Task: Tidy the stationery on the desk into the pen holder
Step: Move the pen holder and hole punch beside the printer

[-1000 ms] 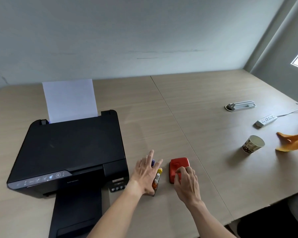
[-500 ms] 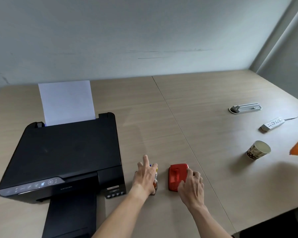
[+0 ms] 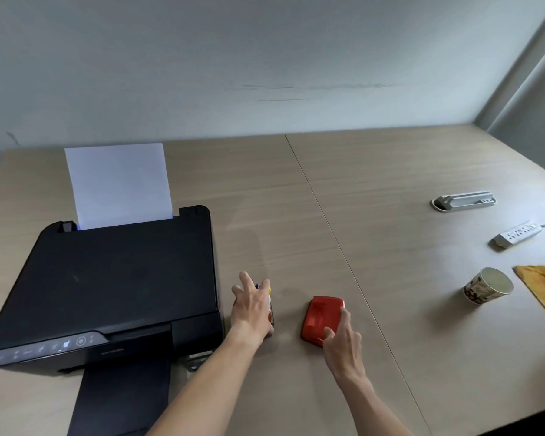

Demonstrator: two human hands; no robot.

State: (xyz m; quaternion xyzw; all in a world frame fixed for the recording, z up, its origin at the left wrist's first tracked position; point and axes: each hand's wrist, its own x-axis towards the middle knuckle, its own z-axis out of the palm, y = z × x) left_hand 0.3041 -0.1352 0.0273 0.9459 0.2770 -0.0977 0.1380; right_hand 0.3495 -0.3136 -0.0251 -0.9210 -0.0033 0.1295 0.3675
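The left hand [image 3: 255, 309] lay palm-down, fingers spread, its grip seemingly wrapping a small dark pen holder [image 3: 271, 316], mostly hidden, beside the matte black printer [image 3: 117, 278]. The right hand [image 3: 343, 344] grasped a glossy red, rounded stapler-like block [image 3: 321, 316] on the woodgrain worktop [image 3: 390, 184]

Your printer [image 3: 114, 284] sits at the desk's [image 3: 390, 184] left, paper sheet [image 3: 118, 184] upright at its back. Just right of it your left hand [image 3: 254, 308] covers the pen holder [image 3: 269, 313]; the stapler [image 3: 323, 317] lies further right under your right hand [image 3: 343, 344]. Far right: cup [image 3: 488, 286], power strip [image 3: 516, 233] behind it.
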